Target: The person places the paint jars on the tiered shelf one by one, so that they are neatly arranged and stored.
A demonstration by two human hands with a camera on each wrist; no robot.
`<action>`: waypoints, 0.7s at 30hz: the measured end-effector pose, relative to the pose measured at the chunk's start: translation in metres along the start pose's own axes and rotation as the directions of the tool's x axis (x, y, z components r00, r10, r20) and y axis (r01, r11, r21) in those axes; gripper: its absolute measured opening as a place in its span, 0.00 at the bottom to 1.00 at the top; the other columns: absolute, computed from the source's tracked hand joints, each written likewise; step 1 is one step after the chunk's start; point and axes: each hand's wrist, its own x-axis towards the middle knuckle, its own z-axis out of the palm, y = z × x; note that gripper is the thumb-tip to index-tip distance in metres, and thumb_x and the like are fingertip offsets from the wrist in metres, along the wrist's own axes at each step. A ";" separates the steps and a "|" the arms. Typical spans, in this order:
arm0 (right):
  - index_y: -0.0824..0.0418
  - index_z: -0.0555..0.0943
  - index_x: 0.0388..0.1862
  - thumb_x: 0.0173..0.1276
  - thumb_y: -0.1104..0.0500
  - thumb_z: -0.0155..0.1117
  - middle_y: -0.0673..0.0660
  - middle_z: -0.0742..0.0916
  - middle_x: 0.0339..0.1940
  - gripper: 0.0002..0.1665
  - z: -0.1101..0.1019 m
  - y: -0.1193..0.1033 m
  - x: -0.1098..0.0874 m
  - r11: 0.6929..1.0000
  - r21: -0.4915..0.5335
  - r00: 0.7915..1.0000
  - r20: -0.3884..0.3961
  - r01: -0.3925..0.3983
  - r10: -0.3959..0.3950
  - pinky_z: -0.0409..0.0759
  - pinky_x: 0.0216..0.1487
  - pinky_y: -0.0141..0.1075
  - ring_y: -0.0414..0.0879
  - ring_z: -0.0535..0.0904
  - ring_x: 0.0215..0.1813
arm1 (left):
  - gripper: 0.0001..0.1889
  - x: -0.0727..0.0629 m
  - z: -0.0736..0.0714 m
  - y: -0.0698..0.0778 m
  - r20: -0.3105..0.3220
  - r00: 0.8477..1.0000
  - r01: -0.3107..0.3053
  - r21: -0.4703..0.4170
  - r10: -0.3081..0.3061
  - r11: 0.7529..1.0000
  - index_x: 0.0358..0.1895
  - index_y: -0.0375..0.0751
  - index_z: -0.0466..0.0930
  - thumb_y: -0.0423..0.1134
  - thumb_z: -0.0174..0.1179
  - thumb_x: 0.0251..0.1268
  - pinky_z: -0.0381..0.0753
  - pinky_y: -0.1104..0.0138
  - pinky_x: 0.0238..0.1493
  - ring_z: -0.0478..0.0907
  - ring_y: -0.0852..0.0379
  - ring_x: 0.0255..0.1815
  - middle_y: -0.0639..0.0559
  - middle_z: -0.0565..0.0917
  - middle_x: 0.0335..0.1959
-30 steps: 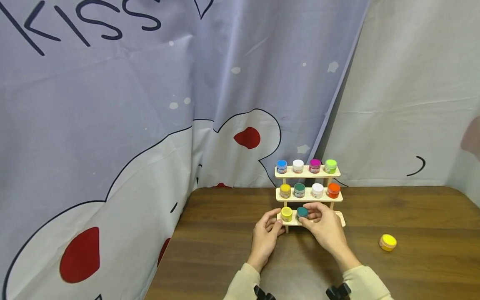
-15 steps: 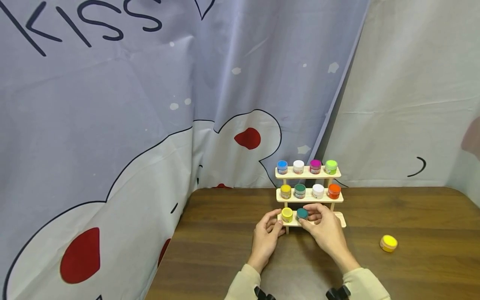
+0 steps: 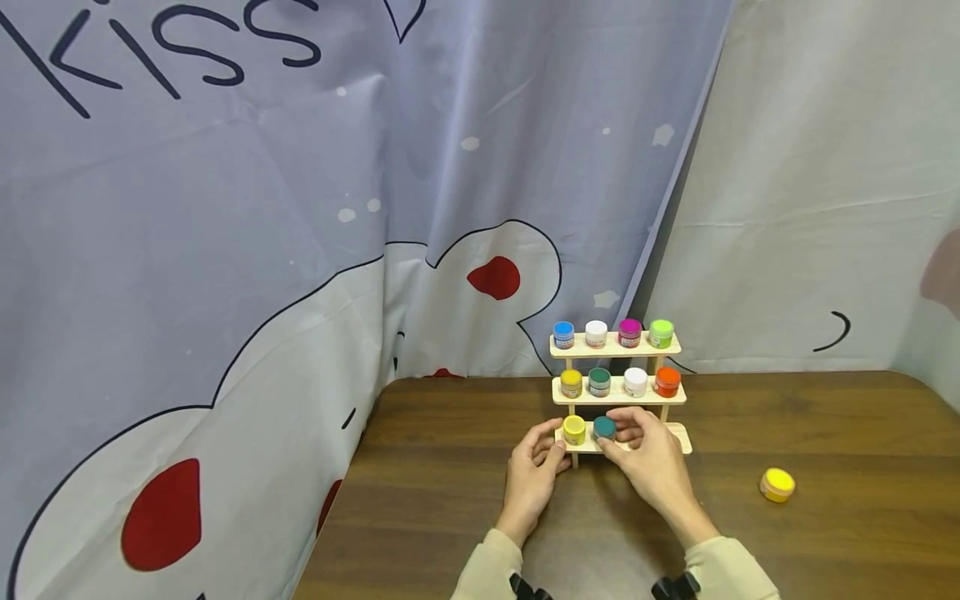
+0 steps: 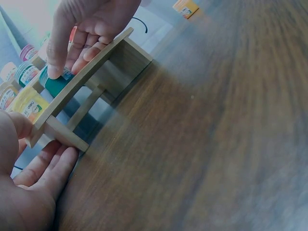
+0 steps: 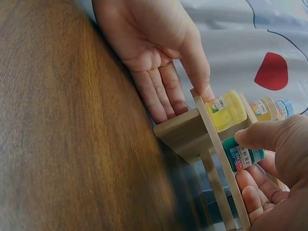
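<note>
In the head view, a three-tier wooden rack [image 3: 677, 437] carries small paint jars. My right hand [image 3: 654, 460] pinches a teal paint jar [image 5: 240, 153] between thumb and fingers, its base at the bottom tier. Left of it on the same tier stands a yellow paint jar [image 3: 573, 430]. My left hand [image 3: 529, 481] holds the rack's left end. Its thumb rests at the shelf's end beside the yellow jar, and its fingers [image 5: 155, 95] lie against the side support in the right wrist view. My right palm hides part of the bottom tier.
Yellow, green, white and orange jars [image 3: 667, 382] line the middle tier. The top tier bears blue, white, magenta and light green jars [image 3: 661, 334]. Another yellow jar [image 3: 777, 485] lies on the brown wooden table [image 3: 847, 533] at right. A printed curtain [image 3: 465, 167] hangs behind.
</note>
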 end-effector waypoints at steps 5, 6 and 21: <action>0.62 0.87 0.61 0.67 0.61 0.87 0.58 0.92 0.49 0.26 -0.001 0.001 0.000 1.000 0.027 1.000 -0.007 0.001 -0.001 0.85 0.49 0.30 0.51 0.88 0.49 | 0.18 0.000 0.000 -0.001 0.001 1.000 0.002 0.005 -0.002 1.000 0.70 0.46 0.85 0.32 0.64 0.84 0.95 0.62 0.54 0.90 0.52 0.53 0.46 0.91 0.51; 0.63 0.87 0.62 0.66 0.61 0.87 0.59 0.92 0.49 0.27 -0.002 0.000 0.000 0.999 0.041 1.000 -0.009 0.003 -0.003 0.86 0.48 0.29 0.51 0.88 0.49 | 0.18 0.000 0.000 -0.001 0.000 1.000 0.003 0.006 -0.003 1.000 0.70 0.46 0.85 0.32 0.64 0.84 0.95 0.62 0.54 0.90 0.52 0.53 0.46 0.91 0.51; 0.63 0.87 0.62 0.67 0.61 0.87 0.61 0.94 0.50 0.26 -0.015 -0.004 -0.003 0.993 0.114 0.998 -0.049 0.034 -0.029 0.88 0.46 0.25 0.52 0.91 0.50 | 0.18 -0.001 0.001 0.001 -0.003 1.000 0.006 0.016 -0.005 1.000 0.71 0.46 0.85 0.32 0.64 0.85 0.94 0.63 0.54 0.90 0.53 0.53 0.46 0.91 0.51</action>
